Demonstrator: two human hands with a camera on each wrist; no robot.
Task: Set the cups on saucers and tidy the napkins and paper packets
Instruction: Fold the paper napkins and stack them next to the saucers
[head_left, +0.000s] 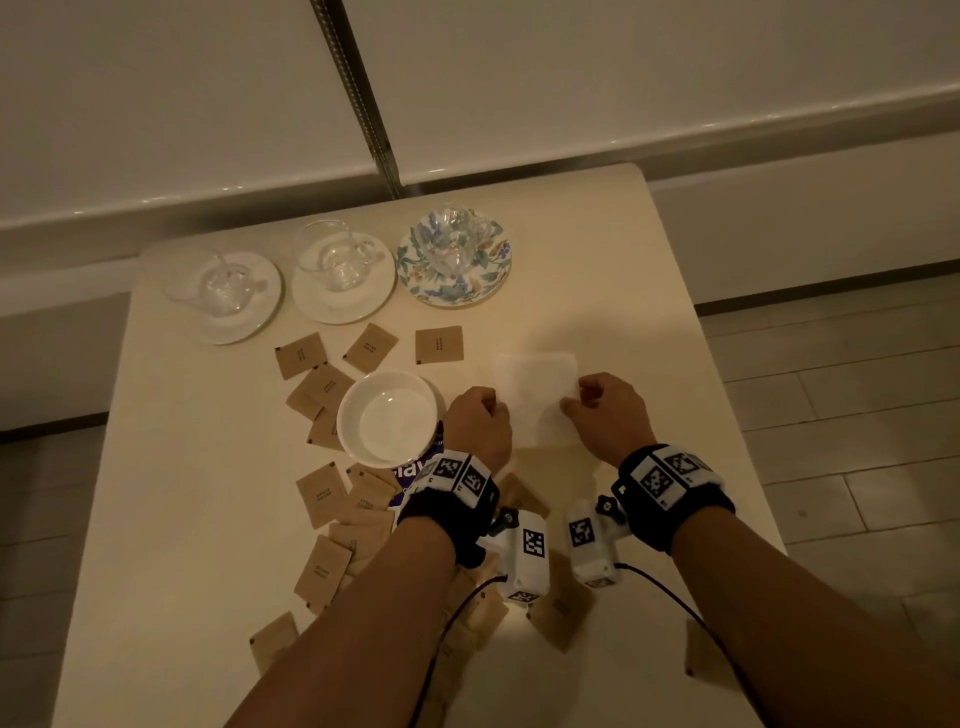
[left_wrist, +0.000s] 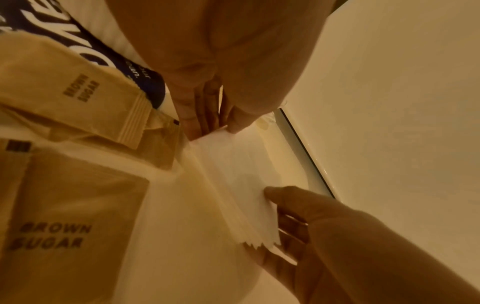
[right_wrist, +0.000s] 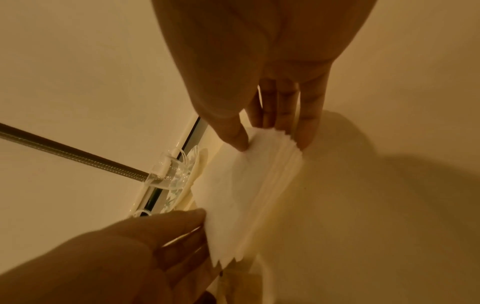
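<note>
A stack of white napkins (head_left: 537, 395) lies on the cream table (head_left: 597, 270), right of centre. My left hand (head_left: 480, 421) pinches its left edge and my right hand (head_left: 597, 408) pinches its right edge. The left wrist view shows the napkins (left_wrist: 241, 185) between thumb and fingers, and the right wrist view shows the napkins (right_wrist: 244, 185) the same way. Three glass cups stand on saucers at the back: a cup (head_left: 208, 283), a second cup (head_left: 332, 260), and a third cup (head_left: 454, 239) on a floral saucer (head_left: 491, 280). Brown sugar packets (head_left: 439, 344) lie scattered.
An empty white bowl (head_left: 387, 418) sits left of my left hand, over a blue-printed packet (head_left: 415, 470). More brown packets (head_left: 322, 493) spread along the left and front of the table, under my forearms. A wall with a metal strip (head_left: 363, 98) runs behind the table.
</note>
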